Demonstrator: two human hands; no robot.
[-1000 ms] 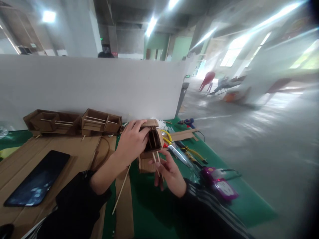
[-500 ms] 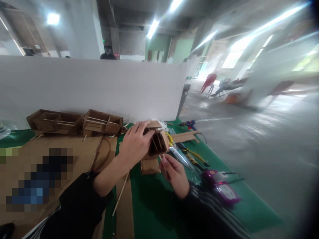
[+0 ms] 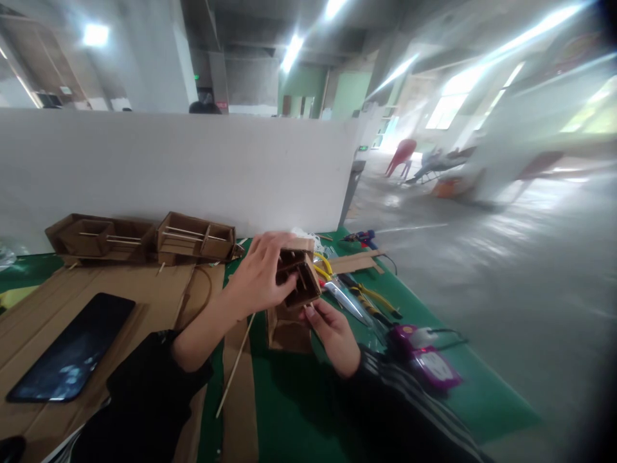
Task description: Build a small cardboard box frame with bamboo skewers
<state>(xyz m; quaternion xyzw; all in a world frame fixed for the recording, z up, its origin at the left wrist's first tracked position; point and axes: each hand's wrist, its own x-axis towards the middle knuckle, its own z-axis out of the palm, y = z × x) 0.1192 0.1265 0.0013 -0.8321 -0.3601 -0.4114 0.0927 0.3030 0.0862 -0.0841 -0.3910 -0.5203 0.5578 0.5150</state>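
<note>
My left hand [image 3: 259, 275] is closed on a small cardboard box [image 3: 308, 283], its thumb reaching into the open side. Thin sticks and a divider show inside the box. A cardboard section [image 3: 289, 334] extends below the opening, close to the green table surface. At the lower right edge of the box, my right hand [image 3: 337, 334] pinches a thin wooden stick [image 3: 307, 308]; most of the stick is hidden by the fingers and the box.
Two cardboard boxes [image 3: 195, 241] with sticks across them stand by the white partition [image 3: 183, 167]. A phone [image 3: 72, 347] lies on cardboard at left. Scissors [image 3: 347, 301], pliers [image 3: 380, 301], a glue gun [image 3: 360, 238] and a purple device [image 3: 436, 370] lie at right.
The box has tilted, showing more of its inside and of the section below. My left thumb has moved further into the opening. My right hand has shifted slightly left with the stick.
</note>
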